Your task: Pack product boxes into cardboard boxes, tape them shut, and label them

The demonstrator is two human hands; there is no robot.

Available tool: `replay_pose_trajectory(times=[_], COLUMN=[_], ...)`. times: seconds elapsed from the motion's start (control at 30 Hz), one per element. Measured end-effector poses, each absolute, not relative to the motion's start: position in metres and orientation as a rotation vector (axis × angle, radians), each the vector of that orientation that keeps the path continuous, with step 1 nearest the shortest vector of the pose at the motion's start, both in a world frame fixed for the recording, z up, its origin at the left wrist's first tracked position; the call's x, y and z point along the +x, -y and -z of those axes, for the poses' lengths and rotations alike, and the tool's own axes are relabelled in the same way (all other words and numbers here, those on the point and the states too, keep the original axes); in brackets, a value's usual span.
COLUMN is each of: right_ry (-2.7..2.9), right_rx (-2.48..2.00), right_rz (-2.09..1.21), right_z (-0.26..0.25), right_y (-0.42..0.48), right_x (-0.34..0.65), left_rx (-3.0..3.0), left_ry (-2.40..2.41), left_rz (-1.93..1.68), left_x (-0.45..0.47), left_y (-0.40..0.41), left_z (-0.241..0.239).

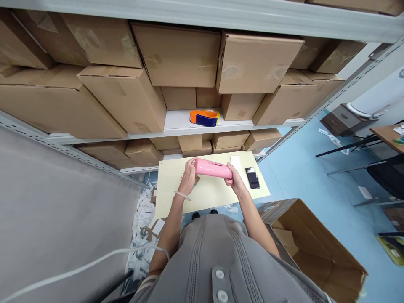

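Note:
A glossy pink oblong object (213,168) with small dark markings is held level above the pale yellow tabletop (179,195). Its exact kind I cannot make out. My left hand (188,174) is closed around its left end, and my right hand (234,176) grips the right end, fingers partly hidden behind it. Just beyond my right hand, a white paper (235,162) and a dark phone (252,177) lie on the table. A small brown piece (197,180) shows beside my left hand.
Shelves with several cardboard boxes (183,54) rise ahead; rolls of orange and blue tape (205,118) sit on one. A large open carton (315,248) stands at right. White paper strips (143,223) litter the floor at left, near a white cable (94,257).

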State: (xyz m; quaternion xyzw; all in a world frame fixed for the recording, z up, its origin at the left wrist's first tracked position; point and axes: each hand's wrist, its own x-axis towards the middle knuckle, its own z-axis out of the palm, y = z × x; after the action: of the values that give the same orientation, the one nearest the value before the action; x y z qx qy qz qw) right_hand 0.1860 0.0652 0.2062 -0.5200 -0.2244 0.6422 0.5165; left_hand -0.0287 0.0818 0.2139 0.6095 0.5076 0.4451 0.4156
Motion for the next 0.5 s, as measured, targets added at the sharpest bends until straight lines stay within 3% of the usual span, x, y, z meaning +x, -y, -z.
replay_pose_trajectory(times=[0.2, 0.5], right_ry=[0.369, 0.735], right_rx=[-1.216, -1.053], right_rz=[-1.999, -1.810], right_z=[-0.202, -0.228], right_y=[-0.070, -0.052], right_x=[0.174, 0.174], left_rx=[1.590, 1.497], left_ry=[-1.167, -1.296], left_rz=[-1.204, -1.276], left_x=[-0.033, -0.052], left_y=[-0.086, -0.086], left_z=[-0.224, -0.220])
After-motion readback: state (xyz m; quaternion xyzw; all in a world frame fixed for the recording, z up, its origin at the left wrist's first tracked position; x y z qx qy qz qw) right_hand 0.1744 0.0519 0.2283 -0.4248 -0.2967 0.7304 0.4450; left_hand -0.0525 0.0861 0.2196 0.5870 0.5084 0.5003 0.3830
